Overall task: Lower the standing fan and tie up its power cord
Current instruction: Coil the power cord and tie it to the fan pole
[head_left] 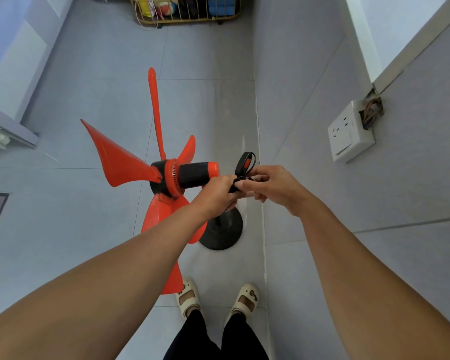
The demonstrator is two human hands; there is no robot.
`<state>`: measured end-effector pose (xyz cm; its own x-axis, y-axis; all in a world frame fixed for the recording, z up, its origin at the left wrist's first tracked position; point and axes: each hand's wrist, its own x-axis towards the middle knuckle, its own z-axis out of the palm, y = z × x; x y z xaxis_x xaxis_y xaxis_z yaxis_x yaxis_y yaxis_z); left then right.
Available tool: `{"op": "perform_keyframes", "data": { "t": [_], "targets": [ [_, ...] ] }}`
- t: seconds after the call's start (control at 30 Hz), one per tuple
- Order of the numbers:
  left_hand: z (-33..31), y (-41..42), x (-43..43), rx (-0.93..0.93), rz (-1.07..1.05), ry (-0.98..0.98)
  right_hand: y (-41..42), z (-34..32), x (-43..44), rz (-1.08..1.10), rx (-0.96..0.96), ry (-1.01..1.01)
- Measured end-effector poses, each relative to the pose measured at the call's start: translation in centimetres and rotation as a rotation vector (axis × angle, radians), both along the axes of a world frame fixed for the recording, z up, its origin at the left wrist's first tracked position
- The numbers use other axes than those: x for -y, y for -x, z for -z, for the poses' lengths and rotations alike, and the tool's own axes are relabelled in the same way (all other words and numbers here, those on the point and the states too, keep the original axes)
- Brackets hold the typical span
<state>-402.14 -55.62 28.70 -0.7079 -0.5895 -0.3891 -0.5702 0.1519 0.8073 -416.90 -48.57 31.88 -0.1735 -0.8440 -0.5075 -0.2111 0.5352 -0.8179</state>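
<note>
Both hands (244,189) pinching power cord (240,181), behind fan (177,178)

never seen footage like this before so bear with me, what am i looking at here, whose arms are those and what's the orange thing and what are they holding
This is one picture from a wide-angle camera worn on a person's head, looking down, so the arms are the wearer's own and the lens bends the room. The orange thing is a standing fan with bare orange blades and no guard, seen from above; its round black base sits on the tiled floor. Behind the fan's motor, the left hand and right hand meet on a bunched black power cord, whose black and orange plug sticks up above the fingers. A white wall socket hangs on the wall to the right.
</note>
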Motion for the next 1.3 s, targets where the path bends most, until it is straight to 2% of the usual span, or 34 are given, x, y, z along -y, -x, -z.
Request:
{"op": "perform_keyframes", "data": {
  "t": [0.1,0.23,0.33,0.5,0.77,0.83,0.93,0.97,1.0,1.07,1.13,1.2,1.3],
  "targets": [
    [-0.4,0.0,0.2,-0.011,0.077,-0.075,0.0,0.2,-0.2,0.07,0.124,0.005],
    [-0.8,0.3,0.7,0.06,0.153,-0.085,-0.5,0.5,-0.3,0.14,0.182,-0.011],
    [-0.8,0.7,0.5,0.088,0.152,-0.099,-1.0,0.5,0.1,0.171,0.149,-0.03],
    [-0.9,0.1,-0.2,0.071,0.077,-0.042,-1.0,0.0,0.8,0.071,0.04,-0.053],
    [-2.3,-1.3,-0.4,0.156,0.059,0.01,-1.4,0.2,-0.4,0.181,0.071,-0.028],
    [-2.9,-1.9,-0.5,0.136,-0.029,0.055,-1.5,0.3,-0.6,0.192,0.05,-0.03],
    [-3.8,-2.9,-1.5,0.043,-0.3,0.19,-1.9,0.4,-0.6,0.219,0.021,-0.011],
    [-4.0,-3.2,-1.9,0.051,-0.379,0.169,-2.1,0.5,-0.5,0.224,0.019,-0.002],
    [-4.0,-3.2,-2.3,0.078,-0.437,0.044,-2.2,0.5,-0.6,0.224,0.013,0.006],
    [-3.9,-2.9,-3.0,0.153,-0.511,-0.514,-2.3,0.4,-0.6,0.198,0.0,0.025],
    [-3.1,-2.4,-3.2,0.125,-0.632,-1.001,-2.3,0.4,-0.6,0.147,-0.008,0.031],
    [-1.9,-1.6,-3.0,-0.016,-0.821,-1.257,-2.2,0.2,-0.7,0.086,-0.008,0.018],
    [-0.6,0.0,-2.5,-0.165,-1.032,-1.38,-1.9,0.3,-0.9,0.032,0.032,-0.005]
  ]
}}
